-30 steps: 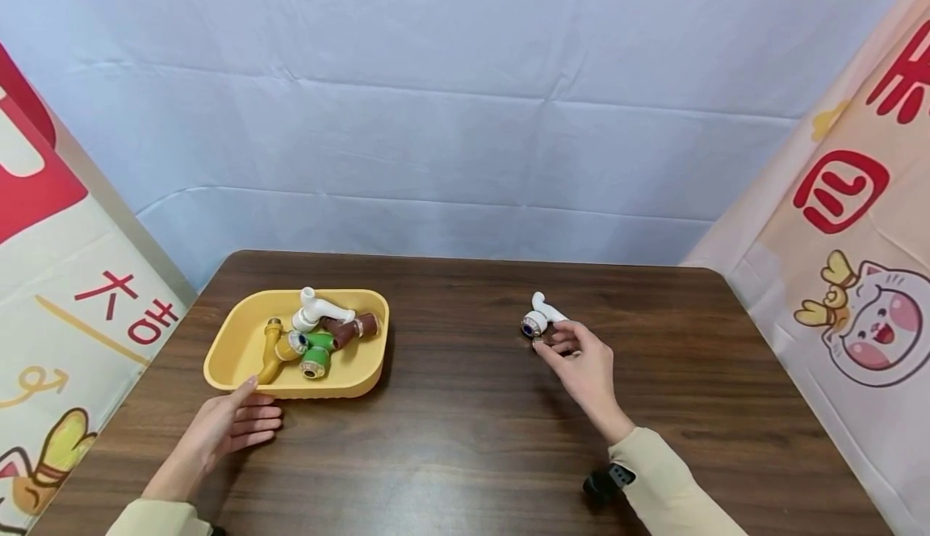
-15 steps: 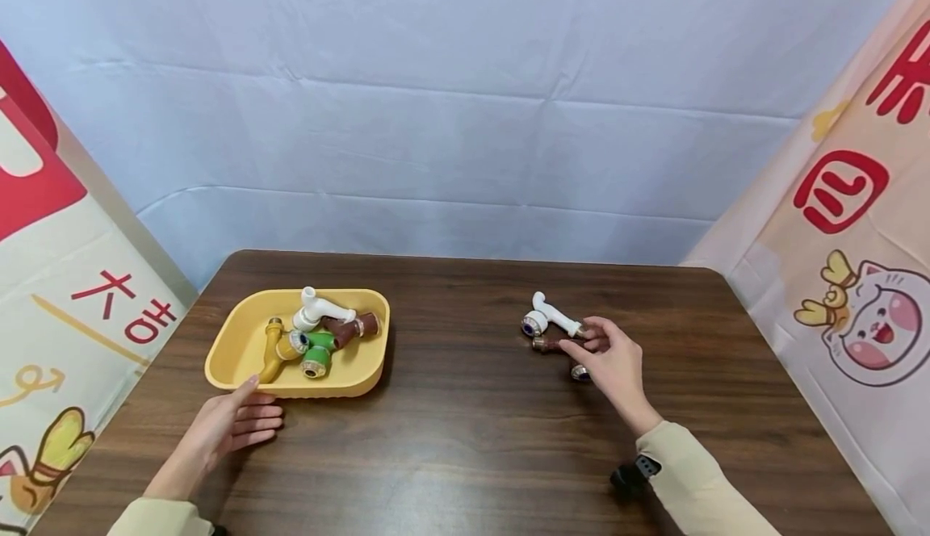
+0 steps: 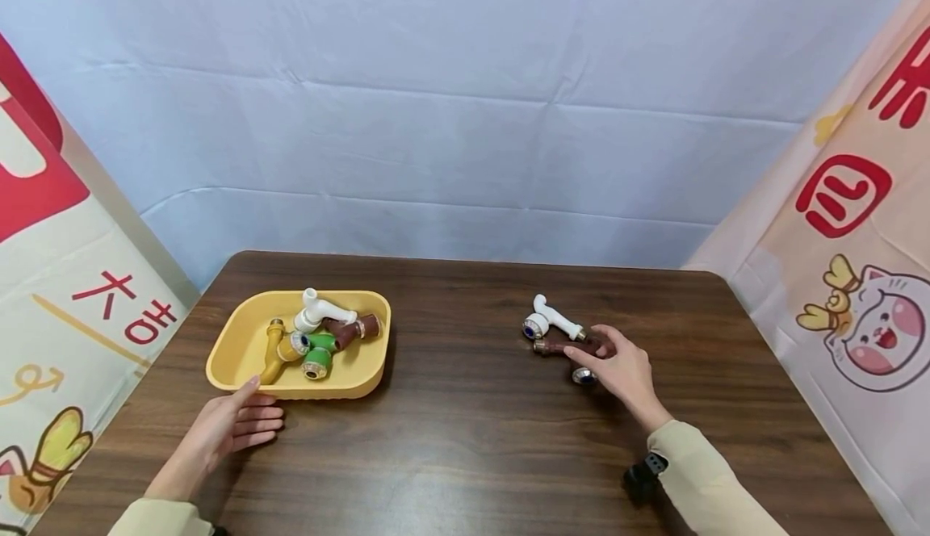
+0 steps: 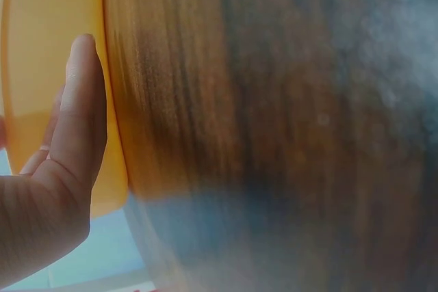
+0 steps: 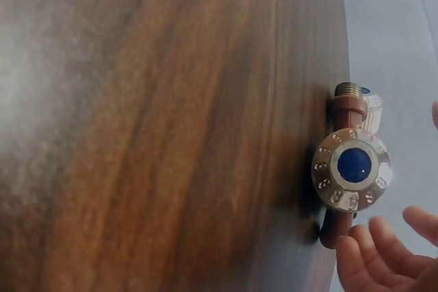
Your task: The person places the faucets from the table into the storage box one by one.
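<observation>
My left hand is beside the near left side of the yellow tray, thumb over the rim and other fingers straight along the outside. The left wrist view shows the same hand flat against the tray wall. My right hand is at the right end of a brown faucet lying on the table. In the right wrist view, the fingertips are right at the brown spout, the thumb apart from them; the silver knob faces the camera. A white faucet lies just behind.
Inside the tray are a yellow faucet, a green faucet, a white faucet and a brown faucet. The dark wooden table ends at a pale cloth backdrop.
My right hand has moved right along the brown faucet, uncovering its body, its knob and the threaded end of the white faucet. My left hand and the tray stay where they were.
</observation>
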{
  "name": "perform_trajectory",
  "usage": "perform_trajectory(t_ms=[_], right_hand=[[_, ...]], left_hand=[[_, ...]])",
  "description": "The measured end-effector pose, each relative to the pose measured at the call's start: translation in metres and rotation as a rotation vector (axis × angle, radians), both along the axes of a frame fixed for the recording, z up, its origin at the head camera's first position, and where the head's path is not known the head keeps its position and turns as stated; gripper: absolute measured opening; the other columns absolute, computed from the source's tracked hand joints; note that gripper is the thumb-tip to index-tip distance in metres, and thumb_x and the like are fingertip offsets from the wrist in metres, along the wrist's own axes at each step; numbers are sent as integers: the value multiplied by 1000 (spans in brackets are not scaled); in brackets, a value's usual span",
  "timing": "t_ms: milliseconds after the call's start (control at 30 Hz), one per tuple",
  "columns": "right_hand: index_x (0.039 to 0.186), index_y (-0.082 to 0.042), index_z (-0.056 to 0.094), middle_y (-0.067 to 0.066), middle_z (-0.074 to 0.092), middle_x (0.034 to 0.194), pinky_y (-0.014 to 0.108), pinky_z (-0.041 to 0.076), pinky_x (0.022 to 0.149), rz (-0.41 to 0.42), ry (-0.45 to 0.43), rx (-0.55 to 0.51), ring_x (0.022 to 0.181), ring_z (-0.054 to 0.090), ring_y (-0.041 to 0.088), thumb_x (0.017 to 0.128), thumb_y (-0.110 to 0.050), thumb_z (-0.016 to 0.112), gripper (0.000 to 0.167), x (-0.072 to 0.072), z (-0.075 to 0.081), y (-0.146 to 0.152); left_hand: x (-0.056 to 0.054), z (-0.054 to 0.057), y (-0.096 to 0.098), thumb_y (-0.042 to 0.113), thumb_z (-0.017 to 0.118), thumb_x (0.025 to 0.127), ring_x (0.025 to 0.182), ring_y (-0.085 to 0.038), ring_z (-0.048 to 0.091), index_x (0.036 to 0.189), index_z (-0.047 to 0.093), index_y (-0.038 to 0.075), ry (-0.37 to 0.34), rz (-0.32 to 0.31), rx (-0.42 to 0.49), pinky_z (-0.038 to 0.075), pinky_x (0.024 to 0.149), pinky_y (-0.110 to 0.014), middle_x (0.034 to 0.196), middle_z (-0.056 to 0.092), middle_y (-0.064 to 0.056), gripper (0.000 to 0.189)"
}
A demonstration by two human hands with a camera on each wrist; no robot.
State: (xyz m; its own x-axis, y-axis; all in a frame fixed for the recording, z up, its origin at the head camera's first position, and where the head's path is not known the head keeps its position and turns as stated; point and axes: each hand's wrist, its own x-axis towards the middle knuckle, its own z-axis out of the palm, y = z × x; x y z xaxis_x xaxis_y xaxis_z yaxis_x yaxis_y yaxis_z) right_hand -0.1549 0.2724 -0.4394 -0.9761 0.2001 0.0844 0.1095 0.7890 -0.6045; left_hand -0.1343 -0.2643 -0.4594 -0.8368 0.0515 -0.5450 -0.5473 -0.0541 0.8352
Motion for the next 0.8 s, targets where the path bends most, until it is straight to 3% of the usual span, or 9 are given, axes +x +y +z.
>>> perform_trajectory(t_ms=[300, 500, 800], right_hand=[[127, -4, 49, 8, 59, 86, 34, 42, 64, 72, -144, 26, 77, 54, 21, 75, -55, 66, 75, -6, -1, 2], [124, -4, 51, 9, 59, 88, 33, 42, 64, 98, -174, 19, 77, 53, 20, 73, -55, 68, 74, -10, -3, 2], [125, -1, 49, 9, 57, 83, 29, 41, 61, 166, -216, -45, 72, 51, 18, 68, -41, 78, 75, -10, -3, 5]], left_hand=[[0, 0, 1, 45, 42, 94, 77, -23, 66, 106, 52, -11, 3, 11, -11, 54, 73, -39, 82, 66, -9, 58], [0, 1, 0, 45, 42, 94, 77, -23, 66, 108, 51, -12, 6, 5, -18, 54, 73, -39, 82, 66, -10, 59], [1, 1, 1, 45, 42, 94, 77, -24, 66, 110, 49, -14, 7, 7, -24, 54, 73, -39, 83, 67, -11, 61]])
